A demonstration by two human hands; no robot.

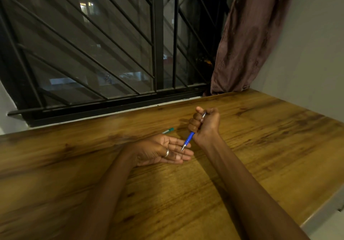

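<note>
My right hand grips a blue pen in a fist above the wooden table. The pen's tip slants down to the left and ends just over the fingers of my left hand. That hand lies palm up on the table with its fingers straight and a silver ring on one finger. Whether the tip touches the fingers is unclear. A green-capped pen lies on the table just behind my left hand, mostly hidden by it.
A barred window runs along the table's far edge. A brown curtain hangs at the back right, its hem on the table. A pale wall borders the table on the right.
</note>
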